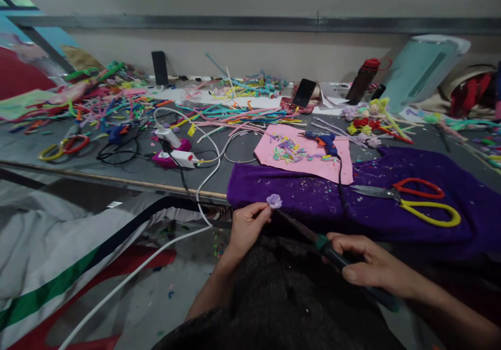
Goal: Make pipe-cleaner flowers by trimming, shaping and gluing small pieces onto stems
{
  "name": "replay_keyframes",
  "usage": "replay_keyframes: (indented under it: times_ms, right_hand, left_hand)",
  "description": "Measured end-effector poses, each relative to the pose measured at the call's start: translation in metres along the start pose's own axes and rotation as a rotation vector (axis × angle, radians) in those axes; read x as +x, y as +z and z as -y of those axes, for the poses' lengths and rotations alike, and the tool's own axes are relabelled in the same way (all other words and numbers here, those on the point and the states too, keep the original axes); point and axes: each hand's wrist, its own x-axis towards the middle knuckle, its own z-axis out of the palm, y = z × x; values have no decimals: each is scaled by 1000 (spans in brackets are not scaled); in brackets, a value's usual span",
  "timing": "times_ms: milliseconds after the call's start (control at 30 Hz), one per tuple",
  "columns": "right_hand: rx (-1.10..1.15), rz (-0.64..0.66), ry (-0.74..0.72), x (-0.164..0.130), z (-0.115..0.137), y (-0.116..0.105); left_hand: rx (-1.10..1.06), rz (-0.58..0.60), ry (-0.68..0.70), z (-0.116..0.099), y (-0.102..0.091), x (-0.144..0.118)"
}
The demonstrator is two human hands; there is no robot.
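Observation:
My left hand (249, 228) pinches a small light-purple fuzzy flower (274, 201) between thumb and fingertips, just off the front edge of the table. Wrapped round the dark green-and-black handle of a soldering iron (301, 227) is my right hand (364, 264). The iron's long metal shaft points up and left, its tip at the underside of the flower; whether they touch I cannot tell. Beyond both hands, a purple cloth (313, 192) hangs over the table edge. Scissors (407, 198) with one red and one yellow handle lie on it.
A blue glue gun (324, 140) and cut fuzzy bits rest on a pink sheet (309, 170). A power strip (178, 158) sits left, its white cable (201, 193) hanging off the table. Pipe cleaners (238, 114), a phone (304, 93) and a bottle (362, 81) are behind. Someone's striped clothing (90, 266) is at left.

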Motion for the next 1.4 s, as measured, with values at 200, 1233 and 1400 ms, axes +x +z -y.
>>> replay_keyframes:
  times_ms: [200, 1233, 1400]
  right_hand:
    - [44, -10, 1, 1, -1, 1]
    - [-292, -84, -118, 2, -5, 11]
    - [-276, -68, -112, -2, 1, 12]
  left_hand:
    - [137, -94, 127, 5, 2, -2]
    - [87, -11, 61, -1, 2, -2]
    - [-96, -5, -97, 2, -2, 2]
